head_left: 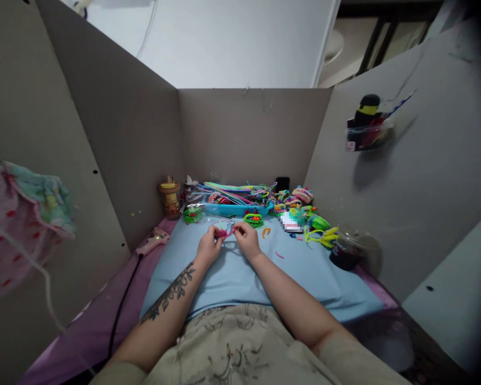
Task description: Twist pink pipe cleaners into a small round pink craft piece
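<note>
My left hand (209, 247) is closed around a bright pink coiled pipe cleaner (224, 233) above the light blue cloth. From the right side, my right hand (246, 240) pinches the pink pipe cleaner's other end, so both hands are joined by it. Just beyond my fingers sits a green pipe-cleaner figure (253, 219) with orange on it. An orange bent pipe-cleaner piece (266, 232) lies to the right of my right hand, and a short pink piece (279, 255) rests nearer to me. The exact shape between my fingertips is partly hidden.
A blue tray (240, 209) holds several long coloured pipe cleaners (228, 191). To the left lies a pink glue gun (153, 243) with a black cord. Several finished colourful pieces (302, 195) and a dark tub (343, 254) stand right. Grey panels (252, 133) enclose the table.
</note>
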`<state>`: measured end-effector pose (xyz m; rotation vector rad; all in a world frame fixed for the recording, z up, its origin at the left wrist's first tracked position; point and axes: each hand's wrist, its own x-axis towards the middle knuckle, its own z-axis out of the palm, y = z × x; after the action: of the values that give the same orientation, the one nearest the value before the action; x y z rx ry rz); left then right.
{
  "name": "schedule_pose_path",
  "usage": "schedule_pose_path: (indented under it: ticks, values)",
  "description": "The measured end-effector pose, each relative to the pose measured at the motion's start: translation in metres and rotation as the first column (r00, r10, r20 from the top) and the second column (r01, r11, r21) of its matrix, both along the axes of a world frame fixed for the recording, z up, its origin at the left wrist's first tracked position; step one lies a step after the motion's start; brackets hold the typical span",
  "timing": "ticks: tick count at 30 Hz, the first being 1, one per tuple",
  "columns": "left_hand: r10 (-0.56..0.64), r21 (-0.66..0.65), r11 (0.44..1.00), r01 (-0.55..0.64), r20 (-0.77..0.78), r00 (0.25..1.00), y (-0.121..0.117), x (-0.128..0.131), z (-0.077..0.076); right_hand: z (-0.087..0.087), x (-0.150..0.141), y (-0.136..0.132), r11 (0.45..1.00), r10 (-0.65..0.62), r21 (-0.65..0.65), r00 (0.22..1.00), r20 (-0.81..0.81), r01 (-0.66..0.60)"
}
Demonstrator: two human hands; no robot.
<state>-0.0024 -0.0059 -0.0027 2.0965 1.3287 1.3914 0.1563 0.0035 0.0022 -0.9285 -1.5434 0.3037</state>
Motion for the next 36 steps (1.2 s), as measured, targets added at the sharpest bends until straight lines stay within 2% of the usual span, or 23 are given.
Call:
schedule_pose_path:
  ticks: [4, 7, 12, 16, 19, 24, 28, 31, 36]
  values:
    - [-0.013, -0.009, 1.000, 0.013, 0.001, 1.000, 0.000, 0.000, -0.001, 0.005, -0.002, -0.007, 0.996, 0.012, 0.089, 0.995, 0.097, -0.021]
    - [-0.026, 0.001, 1.000, 0.026, 0.005, 1.000, 0.000, 0.000, -0.001, 0.006, -0.003, -0.009, 0.995, 0.030, 0.087, 0.994, 0.110, -0.040]
    - [-0.017, 0.025, 1.000, 0.017, -0.010, 1.000, -0.001, 0.000, 0.000, 0.003, -0.003, -0.004, 0.996, 0.070, -0.062, 0.997, -0.024, -0.071]
    - [-0.004, 0.041, 0.999, 0.005, -0.021, 1.000, -0.002, 0.000, 0.001, 0.001, -0.002, 0.002, 0.967, 0.128, -0.206, 0.985, -0.116, -0.150]
    - [0.006, 0.039, 0.999, -0.005, -0.032, 0.999, -0.003, 0.000, 0.002, -0.001, -0.001, 0.007, 0.948, 0.147, -0.260, 0.977, -0.156, -0.184]
    - [0.052, 0.037, 0.998, -0.050, -0.059, 0.997, -0.003, 0.000, 0.003, -0.005, -0.005, 0.009, 0.859, 0.234, -0.362, 0.906, -0.353, -0.362]
    - [0.080, 0.037, 0.996, -0.078, -0.075, 0.994, -0.002, 0.000, 0.002, -0.007, -0.010, 0.005, 0.815, 0.244, -0.387, 0.861, -0.446, -0.432]
    - [0.088, 0.036, 0.996, -0.085, -0.081, 0.993, -0.001, 0.001, 0.000, -0.008, -0.013, 0.004, 0.835, 0.249, -0.368, 0.877, -0.411, -0.409]
    - [0.061, 0.035, 0.998, -0.060, -0.023, 0.998, -0.001, 0.002, 0.000, -0.012, -0.014, 0.006, 0.838, 0.230, -0.384, 0.889, -0.396, -0.388]
